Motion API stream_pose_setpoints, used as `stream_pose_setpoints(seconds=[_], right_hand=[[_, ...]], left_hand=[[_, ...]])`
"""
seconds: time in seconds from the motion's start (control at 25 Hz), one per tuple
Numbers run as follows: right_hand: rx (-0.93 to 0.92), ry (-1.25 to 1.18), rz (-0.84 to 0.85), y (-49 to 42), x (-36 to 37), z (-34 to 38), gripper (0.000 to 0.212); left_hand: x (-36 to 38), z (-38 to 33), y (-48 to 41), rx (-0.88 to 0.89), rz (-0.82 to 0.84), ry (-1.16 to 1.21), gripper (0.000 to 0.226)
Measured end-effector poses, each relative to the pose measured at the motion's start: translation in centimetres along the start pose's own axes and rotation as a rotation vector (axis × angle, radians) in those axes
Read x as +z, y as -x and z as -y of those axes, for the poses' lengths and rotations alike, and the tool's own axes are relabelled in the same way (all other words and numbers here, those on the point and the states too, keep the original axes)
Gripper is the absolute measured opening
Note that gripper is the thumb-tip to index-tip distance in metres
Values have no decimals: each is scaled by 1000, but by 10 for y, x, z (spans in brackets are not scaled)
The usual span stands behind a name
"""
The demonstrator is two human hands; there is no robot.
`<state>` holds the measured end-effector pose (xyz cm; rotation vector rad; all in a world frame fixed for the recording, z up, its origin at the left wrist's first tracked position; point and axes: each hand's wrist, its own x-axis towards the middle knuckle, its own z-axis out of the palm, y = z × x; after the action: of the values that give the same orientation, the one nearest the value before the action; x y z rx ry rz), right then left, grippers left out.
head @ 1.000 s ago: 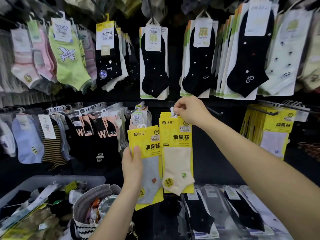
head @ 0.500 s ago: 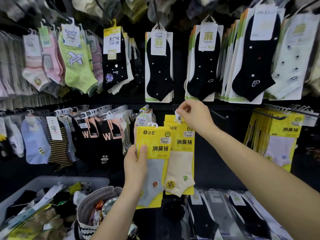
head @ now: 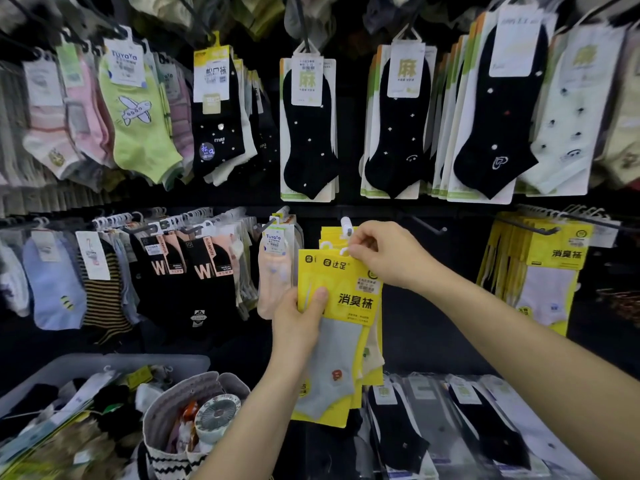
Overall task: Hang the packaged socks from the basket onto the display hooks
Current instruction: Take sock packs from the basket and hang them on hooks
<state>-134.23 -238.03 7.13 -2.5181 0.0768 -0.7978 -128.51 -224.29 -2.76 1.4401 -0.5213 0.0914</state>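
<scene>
Head view: a display wall (head: 415,327) hung thick with socks fills the scene. Below its lower left corner stands one grey basket (head: 104,360) of loose packs, and just beside it one woven bag (head: 207,384) holds one small fan (head: 216,415). At the middle of the wall's lower row, one yellow sock pack (head: 349,301) showing a grey sock is held in front of a short stack of hung yellow packs (head: 329,233) on the display hook (head: 346,225). I cannot count that stack exactly; it looks like at least two. One further batch, the right-hand yellow packs (head: 554,252), hangs toward the wall's right edge. Two hands work. The left hand (head: 301,318) pinches the pack's left side, thumb flat on the front and fingers behind. The right hand (head: 384,254) pinches the white hanger loop (head: 343,251) at the pack's top, just below the hook's white tip. The step in hand looks like threading that loop over the tip. To do it well, the right hand should raise the loop level with the tip and square to it while the left steadies the pack against swinging. The pack should then slide back until it touches the stack, label facing out.
</scene>
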Motion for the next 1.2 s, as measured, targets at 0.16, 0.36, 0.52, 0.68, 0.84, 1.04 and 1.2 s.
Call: stream_pose_setpoints(seconds=[0.16, 0.36, 0.52, 0.68, 0.84, 1.04, 1.2], right_hand=[[65, -52, -74, -12, -14, -8, 8], [110, -38, -23, -29, -5, -6, 15], [149, -11, -65, -37, -10, -11, 17], [137, 23, -27, -44, -6, -9, 14], [145, 109, -21, -50, -1, -10, 16], [89, 151, -127, -40, -2, -8, 14], [-147, 1, -97, -13, 0, 12, 12]], left_hand=[[11, -6, -4, -79, 64, 109, 32], [3, 3, -1, -70, -37, 142, 26], [-16, 16, -10, -105, -126, 132, 30], [-34, 22, -12, -78, -199, 80, 25], [-46, 17, -12, -27, -236, 40, 28], [-54, 3, -10, 28, -155, -5, 29], [-38, -3, -3, 67, -27, -42, 28]])
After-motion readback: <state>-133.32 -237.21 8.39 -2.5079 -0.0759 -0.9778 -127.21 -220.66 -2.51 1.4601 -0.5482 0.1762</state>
